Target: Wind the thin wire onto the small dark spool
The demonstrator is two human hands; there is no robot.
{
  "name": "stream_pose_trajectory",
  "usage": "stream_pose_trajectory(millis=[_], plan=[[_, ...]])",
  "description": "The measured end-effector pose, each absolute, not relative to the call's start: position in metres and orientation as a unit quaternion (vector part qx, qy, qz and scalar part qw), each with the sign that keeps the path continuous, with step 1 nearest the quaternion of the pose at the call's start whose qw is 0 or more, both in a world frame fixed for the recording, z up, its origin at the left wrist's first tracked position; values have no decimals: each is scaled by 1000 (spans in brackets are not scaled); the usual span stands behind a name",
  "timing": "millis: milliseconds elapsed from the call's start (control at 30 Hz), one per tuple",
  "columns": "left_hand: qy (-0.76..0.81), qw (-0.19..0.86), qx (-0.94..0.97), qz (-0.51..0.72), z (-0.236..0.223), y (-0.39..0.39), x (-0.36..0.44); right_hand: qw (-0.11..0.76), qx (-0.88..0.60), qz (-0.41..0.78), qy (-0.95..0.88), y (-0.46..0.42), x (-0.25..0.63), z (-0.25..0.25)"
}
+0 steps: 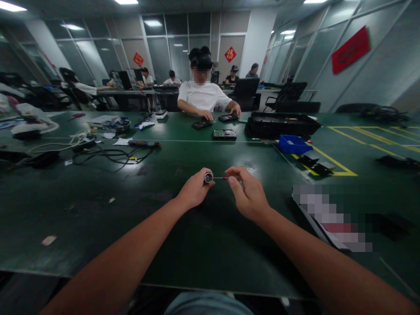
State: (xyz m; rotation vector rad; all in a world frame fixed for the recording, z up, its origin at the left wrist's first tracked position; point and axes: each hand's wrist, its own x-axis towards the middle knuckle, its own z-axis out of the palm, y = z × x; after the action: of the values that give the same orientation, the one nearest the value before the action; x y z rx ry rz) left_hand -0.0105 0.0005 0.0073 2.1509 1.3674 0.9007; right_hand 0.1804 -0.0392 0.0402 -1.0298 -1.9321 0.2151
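In the middle of the head view, my left hand [196,189] is closed round a small dark cylinder with a shiny ring-shaped end [208,178]. That round end faces me, and the rest of the cylinder is hidden by my fingers. Just to the right, my right hand [248,191] pinches a thin screwdriver [225,178] by its red part. The narrow metal shaft points left and reaches the cylinder's side; whether it touches a screw is too small to tell. Both hands are held above the green table [197,245].
Across the table a person [203,96] handles dark circuard-like devices, with a green circuit board [224,134] before them. A black case [282,124] and a blue tray [293,144] stand right. Cables [108,155] and an electric screwdriver-like tool [144,143] lie left; a blurred paper stack [328,214] lies near right.
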Motion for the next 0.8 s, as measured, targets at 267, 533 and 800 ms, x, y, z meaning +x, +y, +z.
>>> stream_pose_trajectory(millis=[267,533,800], plan=[[500,222,770,328,6,1,-11,484,-449,137,-739,-41,176,39],[464,181,805,322,9,4,-12,618,-423,383,-541,-16,176,24],[488,199,789,317,9,3,-13,619,-450,308,-565,-20,176,28]])
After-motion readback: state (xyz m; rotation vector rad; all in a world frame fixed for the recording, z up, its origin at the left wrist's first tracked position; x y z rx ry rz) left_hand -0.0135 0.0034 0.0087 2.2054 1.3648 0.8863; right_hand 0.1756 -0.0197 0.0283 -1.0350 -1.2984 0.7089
